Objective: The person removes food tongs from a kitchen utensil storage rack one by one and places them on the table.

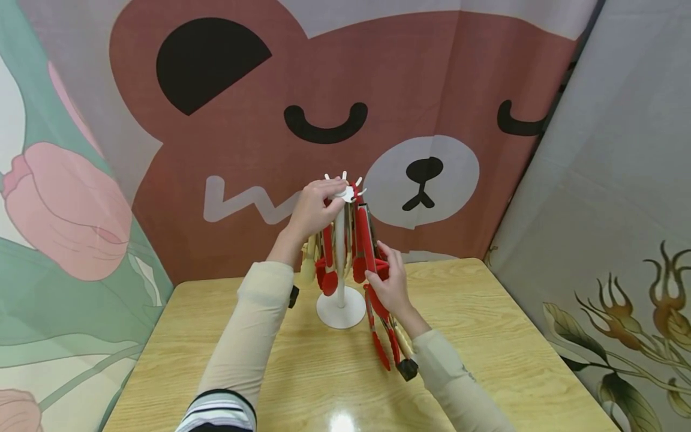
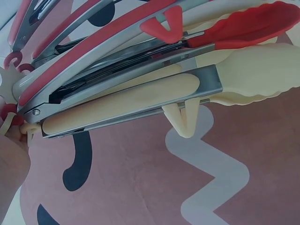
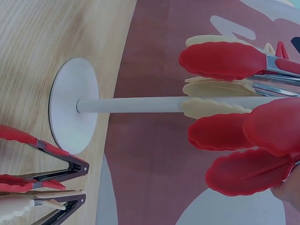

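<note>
A white stand (image 1: pixel 340 252) with hooks at its top rises from a round base. My left hand (image 1: pixel 315 207) grips the hooked top. Several red and cream kitchen tongs hang there, among them cream tongs (image 2: pixel 122 103) close by that hand in the left wrist view. My right hand (image 1: pixel 391 279) holds a pair of red tongs (image 1: pixel 366 237) by the lower part, on the stand's right side. Its upper end is near the hooks; whether it hangs on one I cannot tell. Red heads (image 3: pixel 248 173) show beside my right fingers in the right wrist view.
More red tongs (image 1: pixel 379 336) and cream tongs (image 3: pixel 70 206) lie on the wooden table (image 1: pixel 216 348), right of the base and below my right forearm. A black piece (image 1: pixel 294 296) sits left of the stand. Behind the table hangs a bear-printed curtain (image 1: pixel 243 144).
</note>
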Demonstrator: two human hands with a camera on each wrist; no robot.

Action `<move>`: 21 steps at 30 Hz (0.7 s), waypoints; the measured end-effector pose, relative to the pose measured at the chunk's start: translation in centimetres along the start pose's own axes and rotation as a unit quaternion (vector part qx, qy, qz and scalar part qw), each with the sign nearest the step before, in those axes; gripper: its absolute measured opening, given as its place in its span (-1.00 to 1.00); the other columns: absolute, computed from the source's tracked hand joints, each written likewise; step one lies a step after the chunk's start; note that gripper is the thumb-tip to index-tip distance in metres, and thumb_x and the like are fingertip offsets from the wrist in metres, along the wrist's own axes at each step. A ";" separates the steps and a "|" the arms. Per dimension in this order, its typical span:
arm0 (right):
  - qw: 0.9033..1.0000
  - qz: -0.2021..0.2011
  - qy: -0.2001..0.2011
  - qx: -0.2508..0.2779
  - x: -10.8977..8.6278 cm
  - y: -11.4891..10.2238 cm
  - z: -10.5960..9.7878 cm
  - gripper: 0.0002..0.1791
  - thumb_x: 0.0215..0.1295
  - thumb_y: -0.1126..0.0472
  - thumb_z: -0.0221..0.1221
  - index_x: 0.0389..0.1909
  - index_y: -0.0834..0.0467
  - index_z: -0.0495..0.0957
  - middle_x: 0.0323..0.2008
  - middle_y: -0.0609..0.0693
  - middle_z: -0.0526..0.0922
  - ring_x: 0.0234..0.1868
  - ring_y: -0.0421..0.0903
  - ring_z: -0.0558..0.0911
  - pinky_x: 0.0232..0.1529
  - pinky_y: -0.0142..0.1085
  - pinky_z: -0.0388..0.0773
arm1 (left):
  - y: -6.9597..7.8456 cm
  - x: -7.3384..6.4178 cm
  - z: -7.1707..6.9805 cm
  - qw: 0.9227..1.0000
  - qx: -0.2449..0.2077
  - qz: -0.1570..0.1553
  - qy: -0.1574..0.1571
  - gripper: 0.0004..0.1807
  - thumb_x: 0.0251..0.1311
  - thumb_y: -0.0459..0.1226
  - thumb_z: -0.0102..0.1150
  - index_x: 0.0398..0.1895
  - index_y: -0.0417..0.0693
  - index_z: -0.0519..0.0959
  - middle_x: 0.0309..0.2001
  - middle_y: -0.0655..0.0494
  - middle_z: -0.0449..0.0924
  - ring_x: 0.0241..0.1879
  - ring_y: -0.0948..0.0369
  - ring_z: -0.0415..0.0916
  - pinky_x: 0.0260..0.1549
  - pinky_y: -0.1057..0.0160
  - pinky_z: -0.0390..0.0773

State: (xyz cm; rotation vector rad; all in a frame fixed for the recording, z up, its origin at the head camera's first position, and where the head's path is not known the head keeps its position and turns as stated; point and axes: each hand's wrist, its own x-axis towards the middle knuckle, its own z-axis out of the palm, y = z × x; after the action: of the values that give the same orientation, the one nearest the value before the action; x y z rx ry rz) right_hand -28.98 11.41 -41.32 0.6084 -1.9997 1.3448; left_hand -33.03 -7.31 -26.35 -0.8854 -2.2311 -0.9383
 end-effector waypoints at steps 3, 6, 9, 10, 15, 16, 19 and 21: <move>1.000 -0.001 0.002 0.003 0.0 0.0 0.0 -0.33 -0.08 0.43 0.13 0.18 0.28 0.26 -0.08 0.19 0.35 -0.26 0.00 0.48 -0.35 -0.39 0.46 | 0.0 0.0 0.0 1.000 0.001 0.002 0.001 -0.64 0.15 -0.29 -0.04 0.01 -0.18 0.52 0.03 0.02 0.49 0.12 0.19 0.32 0.11 0.22 0.23; 1.000 -0.004 0.006 0.013 0.1 -1.0 -0.2 -0.35 -0.08 0.46 0.13 0.16 0.32 0.27 -0.12 0.24 0.36 -0.32 0.02 0.49 -0.39 -0.42 0.46 | 0.0 0.0 0.0 1.000 0.003 0.003 0.000 -0.64 0.15 -0.29 -0.05 0.01 -0.17 0.52 0.03 0.03 0.49 0.12 0.20 0.32 0.11 0.22 0.22; 0.999 -0.012 0.010 0.027 0.2 -2.6 -0.4 -0.37 -0.09 0.51 0.11 0.13 0.40 0.27 -0.17 0.32 0.35 -0.37 0.08 0.49 -0.43 -0.47 0.44 | 0.1 0.0 -0.1 1.000 0.005 0.002 -0.002 -0.64 0.15 -0.29 -0.05 0.02 -0.16 0.52 0.03 0.03 0.49 0.12 0.20 0.31 0.11 0.22 0.22; 0.999 -0.014 0.011 0.030 0.2 -3.1 -0.5 -0.39 -0.09 0.52 0.11 0.11 0.43 0.26 -0.17 0.34 0.34 -0.37 0.09 0.49 -0.43 -0.47 0.44 | 0.1 0.0 -0.1 1.000 0.005 0.002 -0.002 -0.64 0.15 -0.29 -0.05 0.02 -0.16 0.52 0.03 0.03 0.49 0.12 0.20 0.31 0.11 0.21 0.22; 1.000 -0.005 0.009 0.023 0.4 -4.5 -0.8 -0.40 -0.08 0.54 0.09 0.11 0.46 0.25 -0.16 0.39 0.33 -0.35 0.12 0.48 -0.42 -0.46 0.43 | 0.1 0.0 -0.1 1.000 0.007 0.002 -0.001 -0.64 0.15 -0.29 -0.04 0.01 -0.17 0.52 0.03 0.02 0.49 0.12 0.19 0.31 0.11 0.20 0.22; 1.000 -0.004 0.009 0.021 0.4 -4.5 -0.8 -0.40 -0.08 0.54 0.10 0.10 0.47 0.26 -0.15 0.39 0.33 -0.34 0.12 0.47 -0.42 -0.46 0.43 | 0.1 0.0 -0.1 1.000 0.007 0.003 -0.001 -0.64 0.15 -0.29 -0.04 0.01 -0.17 0.52 0.03 0.02 0.49 0.12 0.18 0.32 0.11 0.20 0.23; 1.000 -0.014 0.013 0.019 0.4 -4.5 -0.8 -0.40 -0.09 0.54 0.10 0.10 0.48 0.26 -0.17 0.42 0.33 -0.33 0.16 0.47 -0.41 -0.48 0.42 | 0.1 0.0 -0.1 1.000 0.008 0.005 0.000 -0.64 0.15 -0.29 -0.05 0.01 -0.17 0.52 0.02 0.02 0.49 0.12 0.19 0.32 0.11 0.20 0.22; 0.999 -0.021 0.019 0.019 0.5 -4.5 -0.8 -0.40 -0.10 0.53 0.10 0.09 0.48 0.27 -0.16 0.43 0.34 -0.32 0.18 0.46 -0.40 -0.51 0.39 | 0.1 0.0 -0.1 1.000 0.007 0.005 0.000 -0.64 0.15 -0.29 -0.05 0.01 -0.17 0.52 0.03 0.02 0.49 0.12 0.19 0.32 0.11 0.20 0.22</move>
State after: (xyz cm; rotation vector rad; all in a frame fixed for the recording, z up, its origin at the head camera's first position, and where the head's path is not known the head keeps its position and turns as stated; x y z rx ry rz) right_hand -26.07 10.49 -37.92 0.6350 -1.9251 1.3610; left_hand -32.92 -7.34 -26.28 -0.8900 -2.2273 -0.9179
